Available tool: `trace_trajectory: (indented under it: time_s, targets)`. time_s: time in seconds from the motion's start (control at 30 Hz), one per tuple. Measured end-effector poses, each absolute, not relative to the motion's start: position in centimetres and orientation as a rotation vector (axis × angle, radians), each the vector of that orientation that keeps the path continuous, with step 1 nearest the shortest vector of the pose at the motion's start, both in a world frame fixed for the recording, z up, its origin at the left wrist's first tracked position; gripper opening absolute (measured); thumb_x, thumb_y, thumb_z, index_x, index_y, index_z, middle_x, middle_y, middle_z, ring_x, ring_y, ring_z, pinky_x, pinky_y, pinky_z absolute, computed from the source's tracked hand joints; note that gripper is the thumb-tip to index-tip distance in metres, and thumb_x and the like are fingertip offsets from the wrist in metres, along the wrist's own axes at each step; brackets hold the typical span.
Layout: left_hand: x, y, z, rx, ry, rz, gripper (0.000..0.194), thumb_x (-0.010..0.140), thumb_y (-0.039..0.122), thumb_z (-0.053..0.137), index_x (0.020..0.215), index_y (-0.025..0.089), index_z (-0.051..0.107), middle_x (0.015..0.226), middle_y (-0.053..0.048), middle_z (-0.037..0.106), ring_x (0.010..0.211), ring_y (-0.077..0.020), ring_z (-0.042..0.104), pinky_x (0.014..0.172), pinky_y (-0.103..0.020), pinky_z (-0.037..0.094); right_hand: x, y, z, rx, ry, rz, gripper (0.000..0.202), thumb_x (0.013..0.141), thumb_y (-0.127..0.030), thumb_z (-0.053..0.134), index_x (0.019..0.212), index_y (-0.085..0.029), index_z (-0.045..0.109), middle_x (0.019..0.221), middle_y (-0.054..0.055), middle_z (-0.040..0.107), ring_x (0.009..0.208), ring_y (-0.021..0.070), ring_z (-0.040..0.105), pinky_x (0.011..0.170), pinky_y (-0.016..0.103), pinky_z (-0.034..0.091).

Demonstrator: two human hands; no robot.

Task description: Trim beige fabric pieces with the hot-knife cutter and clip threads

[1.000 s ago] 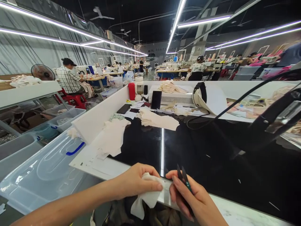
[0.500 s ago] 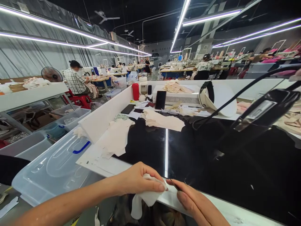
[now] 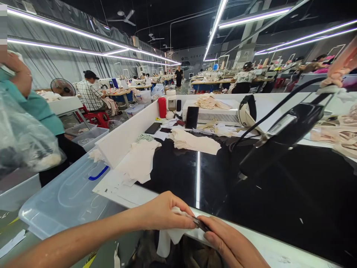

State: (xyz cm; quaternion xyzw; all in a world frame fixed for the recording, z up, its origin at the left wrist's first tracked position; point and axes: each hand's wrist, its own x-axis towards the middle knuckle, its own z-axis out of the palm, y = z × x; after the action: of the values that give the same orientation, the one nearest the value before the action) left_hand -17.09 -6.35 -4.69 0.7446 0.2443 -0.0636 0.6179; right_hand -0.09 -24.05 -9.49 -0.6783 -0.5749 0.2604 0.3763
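My left hand (image 3: 164, 214) is closed in a pinch on a white piece of fabric (image 3: 164, 242), which hangs below the fingers at the table's front edge. In my right hand (image 3: 225, 238) is a small dark metal tool that looks like thread snips (image 3: 201, 224). Its tip points left and meets the fabric's edge by my left fingertips. The blades are partly hidden by my fingers. Beyond my hands, flat cream fabric pieces (image 3: 141, 160) lie at the table's left corner, and a stack of cream pieces (image 3: 195, 141) rests farther back on the black tabletop (image 3: 178, 175).
At right, a co-worker's hand (image 3: 336, 74) holds a dark corded tool (image 3: 281, 137) over the tabletop. A phone (image 3: 192, 117) leans against a white box (image 3: 212, 111). A lidded plastic bin (image 3: 69, 197) stands left. A person in teal (image 3: 41, 100) carries a clear bag (image 3: 30, 137).
The snips have moved left onto the fabric edge at my left fingers. The corded tool has swung left and nearer. A person in teal with a bag has come into view at left.
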Motion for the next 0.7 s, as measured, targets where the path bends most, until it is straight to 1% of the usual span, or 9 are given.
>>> trace_trajectory:
  time_s: [0.23,0.37,0.53,0.7]
  targets:
    - [-16.93,-6.5,-4.58,1.794,0.548,-0.131,0.028,0.082,0.039,0.075,0.094,0.014,0.082,0.068,0.002,0.056,0.063,-0.0098,0.04,0.055,-0.022,0.028,0.03,-23.79,-9.94,-1.745,-1.475,0.744,0.051,0.102,-0.061,0.044,0.13,-0.03,0.073,0.132,0.006,0.075,0.12,0.0255,0.072,0.103,0.033,0.058]
    - [-16.89,-6.67,-4.38,1.795,0.559,-0.13,0.029,0.082,0.039,0.074,0.092,0.014,0.082,0.067,0.002,0.054,0.062,-0.0097,0.039,0.055,-0.023,0.027,-0.06,-23.73,-9.99,-1.76,-1.483,0.739,0.054,0.102,-0.063,0.042,0.131,-0.03,0.073,0.13,0.006,0.075,0.118,0.0248,0.073,0.101,0.031,0.058]
    - [-16.83,-6.82,-4.09,1.801,0.561,-0.124,0.027,0.082,0.038,0.073,0.09,0.013,0.081,0.065,0.003,0.051,0.06,-0.0087,0.036,0.053,-0.022,0.025,-0.1,-23.72,-10.19,-1.777,-1.466,0.729,0.054,0.101,-0.065,0.042,0.127,-0.031,0.075,0.128,0.005,0.076,0.116,0.0231,0.074,0.1,0.028,0.058]
    - [-16.89,-7.0,-3.98,1.787,0.568,-0.126,0.025,0.082,0.035,0.072,0.09,0.013,0.081,0.066,0.003,0.051,0.061,-0.0086,0.036,0.053,-0.022,0.025,-0.28,-23.66,-9.98,-1.764,-1.451,0.736,0.05,0.101,-0.062,0.044,0.125,-0.031,0.076,0.124,0.004,0.078,0.115,0.0236,0.074,0.099,0.028,0.058]
